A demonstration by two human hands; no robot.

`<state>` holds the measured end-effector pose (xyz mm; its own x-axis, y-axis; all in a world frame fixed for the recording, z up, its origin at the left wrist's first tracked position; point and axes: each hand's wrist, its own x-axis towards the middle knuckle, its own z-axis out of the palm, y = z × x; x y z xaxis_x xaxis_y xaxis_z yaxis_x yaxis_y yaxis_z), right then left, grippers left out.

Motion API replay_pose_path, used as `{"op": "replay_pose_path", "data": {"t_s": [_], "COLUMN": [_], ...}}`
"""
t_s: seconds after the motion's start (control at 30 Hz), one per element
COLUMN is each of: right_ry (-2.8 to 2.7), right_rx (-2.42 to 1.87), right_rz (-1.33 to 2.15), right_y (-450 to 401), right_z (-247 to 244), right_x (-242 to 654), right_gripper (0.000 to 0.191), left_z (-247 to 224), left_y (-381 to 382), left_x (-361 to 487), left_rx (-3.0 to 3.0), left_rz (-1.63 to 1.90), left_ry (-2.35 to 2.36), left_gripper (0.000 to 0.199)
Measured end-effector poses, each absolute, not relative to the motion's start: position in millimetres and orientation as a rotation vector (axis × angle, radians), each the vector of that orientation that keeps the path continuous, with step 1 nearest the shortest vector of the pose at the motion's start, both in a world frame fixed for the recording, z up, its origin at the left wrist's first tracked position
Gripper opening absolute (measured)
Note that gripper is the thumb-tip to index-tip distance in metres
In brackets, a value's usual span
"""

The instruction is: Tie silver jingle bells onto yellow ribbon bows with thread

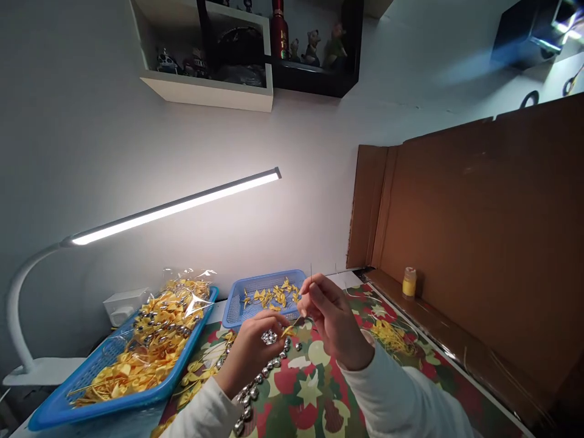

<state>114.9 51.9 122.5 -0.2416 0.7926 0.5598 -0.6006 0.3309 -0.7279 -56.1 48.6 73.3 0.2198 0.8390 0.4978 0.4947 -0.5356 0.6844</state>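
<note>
My right hand (331, 322) is closed in a pinch, with a thin upright needle (311, 272) rising from its fingertips. Just left of it, my left hand (253, 347) is curled, its fingertips closed on a small yellow ribbon piece (289, 330). A cluster of silver beads (269, 336) shows between the thumb and fingers of that hand; whether it is gripped is unclear. Below, a string of silver beads (255, 382) runs along the patterned tablecloth (310, 389). One loose silver bead (298, 347) lies between the hands.
At left, a large blue basket (182, 359) holds yellow ribbon pieces and bagged silver beads. A smaller blue basket (232, 310) stands behind my hands. Yellow strands (395, 336) lie at right, near a small yellow-filled jar (409, 283) and a cardboard wall (479, 243). A lamp (177, 210) reaches overhead.
</note>
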Motion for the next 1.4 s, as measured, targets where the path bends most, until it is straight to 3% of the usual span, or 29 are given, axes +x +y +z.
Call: {"op": "replay_pose_path", "data": {"t_s": [0.23, 0.43, 0.9, 1.2, 1.4], "right_ry": [-1.166, -1.104, -1.022, -1.622, -1.762], "right_rx": [-0.279, -0.29, -0.332, -0.774, -0.788], "right_rz": [1.361, 1.512, 1.82, 1.206, 0.827], "right_y": [57.9, 47.9, 24.4, 46.9, 44.4], "right_z": [106.3, 96.4, 46.0, 45.0, 50.5], "right_x": [111.4, 106.5, 67.0, 83.1, 86.2], "right_gripper": [0.029, 0.028, 0.029, 0.018, 0.014], "left_z": [49.0, 31.3, 59.6, 73.1, 73.3], "left_y": [67.8, 82.6, 65.2, 53.0, 45.6], "left_x": [-56.4, -56.1, -62.0, -67.8, -61.1], "left_rx": [1.742, 1.314, 0.673, 0.661, 0.789], "left_rz": [1.252, 1.24, 1.467, 1.553, 1.563], "left_ry": [1.312, 1.248, 1.03, 1.079, 1.108], "left_gripper": [0.012, 0.024, 0.029, 0.024, 0.027]}}
